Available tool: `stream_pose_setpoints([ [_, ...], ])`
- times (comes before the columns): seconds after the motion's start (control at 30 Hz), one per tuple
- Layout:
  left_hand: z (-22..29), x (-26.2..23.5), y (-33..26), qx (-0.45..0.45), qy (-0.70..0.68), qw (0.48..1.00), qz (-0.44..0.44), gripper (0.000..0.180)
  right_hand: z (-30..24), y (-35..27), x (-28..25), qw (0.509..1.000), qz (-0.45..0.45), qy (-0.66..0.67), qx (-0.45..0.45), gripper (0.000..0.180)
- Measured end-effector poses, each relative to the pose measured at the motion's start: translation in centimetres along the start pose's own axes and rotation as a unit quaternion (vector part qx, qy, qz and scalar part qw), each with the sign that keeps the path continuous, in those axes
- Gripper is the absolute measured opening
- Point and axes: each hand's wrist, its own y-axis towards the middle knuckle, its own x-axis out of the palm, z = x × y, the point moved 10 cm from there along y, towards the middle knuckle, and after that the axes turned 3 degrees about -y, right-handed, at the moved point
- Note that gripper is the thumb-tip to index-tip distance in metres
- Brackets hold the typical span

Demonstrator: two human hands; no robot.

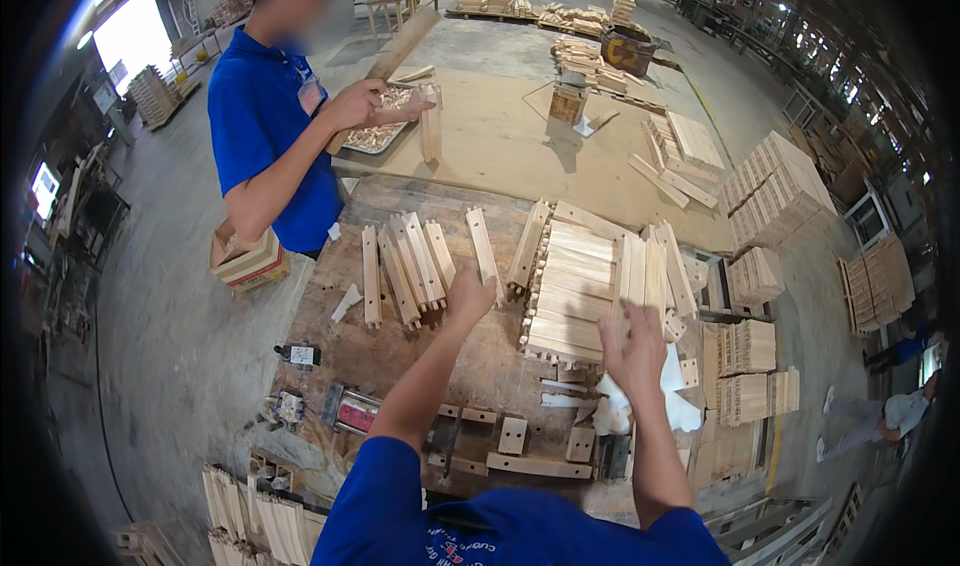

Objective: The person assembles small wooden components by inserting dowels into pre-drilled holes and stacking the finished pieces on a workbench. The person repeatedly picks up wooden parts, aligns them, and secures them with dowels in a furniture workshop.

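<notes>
My left hand [471, 295] is closed around the lower end of a pale wooden slat [481, 238] with drilled holes. Left of it, several similar slats [405, 261] lie side by side on the brown worktable [350, 206]. Over the near right part of a wide stack of wooden slats [570, 286] is my right hand [634, 351], its fingers apart and slightly blurred. Just beyond its fingertips, a few slats [642, 269] lie on top of the stack. Whether the fingers touch the wood I cannot tell.
Across the table, a co-worker [265, 136] in blue holds wooden pieces above a tray of small wood parts [375, 136]. Drilled blocks [512, 434], a clamp-like metal fixture [352, 411] and white paper [612, 408] lie nearby. Slat piles [775, 191] stand at right.
</notes>
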Motion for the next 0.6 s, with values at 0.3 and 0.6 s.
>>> stream_pose_setpoints([
  [0.3, 5.9, 4.6, 5.9, -0.089, 0.129, 0.986, -0.065, 0.104, 0.3, -8.9, 0.0, 0.980, -0.114, 0.158, 0.032, 0.033],
  [0.6, 5.9, 5.4, 7.8, -0.003, 0.236, 0.971, -0.048, 0.097, 2.2, -12.0, 2.0, 0.962, -0.184, 0.195, 0.051, 0.028],
])
